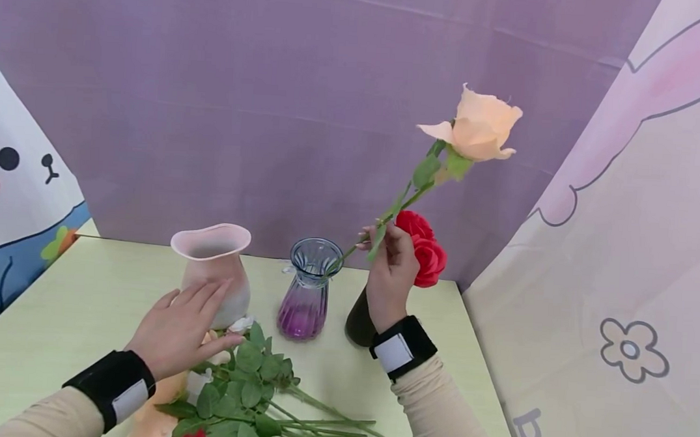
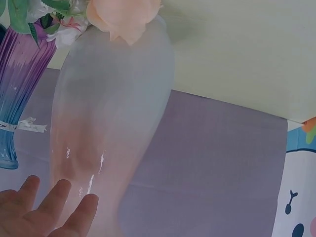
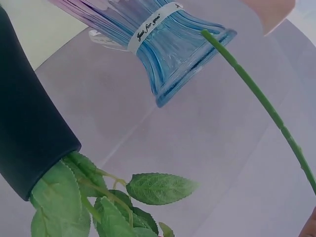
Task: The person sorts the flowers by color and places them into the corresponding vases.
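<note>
A pale yellow-green desk (image 1: pixel 77 298) fills the lower part of the head view. Nearest on it lies a loose bunch of flowers (image 1: pixel 242 396), leafy stems fanned out to the right, with peach and red heads at the near edge.

The left hand (image 1: pixel 178 328) hovers over that bunch with fingers straight and spread, its fingertips (image 1: pixel 218 289) at the side of the frosted pink vase (image 1: pixel 215 271); whether they touch the glass cannot be told. The left grip holds nothing. This vase has a wavy rim and no flower standing in it.

Just right of it stands a ribbed glass vase (image 1: pixel 307 288), blue at the neck and purple at the base, with a white paper band round the neck in the right wrist view. Behind the right wrist stands a dark vase (image 1: pixel 358 320) holding a red rose (image 1: pixel 425 251) with green leaves.

The right hand (image 1: pixel 390 269) pinches the stem of a peach rose (image 1: pixel 483 126); the right grip is closed on the stem just above the middle. The stem slants up to the right, its lower end at the mouth of the ribbed vase, the bloom high in the air.

A purple cloth backdrop (image 1: pixel 332 100) hangs behind the desk, with cartoon-printed curtains (image 1: pixel 630 257) at both sides.
</note>
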The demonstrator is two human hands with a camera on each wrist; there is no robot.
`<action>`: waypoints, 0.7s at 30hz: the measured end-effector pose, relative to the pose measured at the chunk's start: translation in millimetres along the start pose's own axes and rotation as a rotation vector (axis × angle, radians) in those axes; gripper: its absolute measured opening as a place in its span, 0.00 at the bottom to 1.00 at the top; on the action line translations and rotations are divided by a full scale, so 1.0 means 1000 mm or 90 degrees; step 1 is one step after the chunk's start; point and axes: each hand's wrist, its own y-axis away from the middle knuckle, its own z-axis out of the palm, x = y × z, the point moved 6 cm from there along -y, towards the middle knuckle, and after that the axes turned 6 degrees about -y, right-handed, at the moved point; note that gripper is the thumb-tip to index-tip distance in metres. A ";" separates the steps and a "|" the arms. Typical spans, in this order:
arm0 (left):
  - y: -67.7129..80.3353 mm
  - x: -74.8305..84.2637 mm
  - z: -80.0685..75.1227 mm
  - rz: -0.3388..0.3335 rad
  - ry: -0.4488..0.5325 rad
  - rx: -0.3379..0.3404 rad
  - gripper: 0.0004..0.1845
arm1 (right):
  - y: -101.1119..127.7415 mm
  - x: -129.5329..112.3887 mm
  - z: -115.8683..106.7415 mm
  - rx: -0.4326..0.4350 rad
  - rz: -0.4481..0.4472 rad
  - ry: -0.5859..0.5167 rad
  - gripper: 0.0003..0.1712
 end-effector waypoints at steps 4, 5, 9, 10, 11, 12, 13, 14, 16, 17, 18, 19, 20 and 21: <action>0.000 0.002 0.002 0.000 -0.003 -0.003 0.64 | -0.002 -0.004 -0.002 0.025 -0.017 -0.029 0.21; 0.001 0.002 0.003 -0.001 -0.003 -0.005 0.64 | -0.001 -0.004 -0.002 0.031 -0.021 -0.040 0.21; 0.006 0.002 0.005 -0.004 -0.002 -0.008 0.64 | 0.001 -0.006 0.001 0.038 -0.028 -0.061 0.22; 0.007 0.002 0.006 -0.005 -0.002 -0.009 0.64 | 0.001 -0.006 0.001 0.036 -0.031 -0.065 0.22; 0.009 0.002 0.008 -0.005 -0.001 -0.009 0.64 | 0.002 -0.006 0.001 0.038 -0.033 -0.067 0.21; 0.011 0.001 0.009 -0.006 -0.001 -0.009 0.64 | 0.003 -0.006 0.001 0.040 -0.036 -0.066 0.21; 0.012 0.001 0.009 -0.007 -0.001 -0.010 0.64 | 0.003 -0.006 0.000 0.042 -0.039 -0.068 0.21; 0.013 0.001 0.010 -0.009 0.000 -0.012 0.64 | 0.003 -0.005 0.000 0.043 -0.041 -0.069 0.21; 0.014 0.001 0.012 -0.010 -0.001 -0.013 0.64 | 0.003 -0.002 -0.001 0.040 -0.044 -0.071 0.20; 0.014 0.002 0.013 -0.009 0.002 -0.012 0.64 | 0.003 0.001 -0.001 0.038 -0.042 -0.068 0.20; 0.014 0.002 0.014 -0.010 0.003 -0.014 0.64 | 0.003 0.004 -0.001 0.034 -0.040 -0.061 0.20; 0.015 0.003 0.016 -0.010 0.003 -0.015 0.64 | 0.004 0.010 -0.001 0.025 -0.035 -0.052 0.20; 0.015 0.004 0.017 -0.009 0.005 -0.016 0.64 | 0.006 0.017 -0.001 0.018 -0.028 -0.034 0.20; 0.015 0.006 0.018 -0.007 0.006 -0.017 0.64 | 0.008 0.026 -0.001 0.012 -0.018 -0.014 0.19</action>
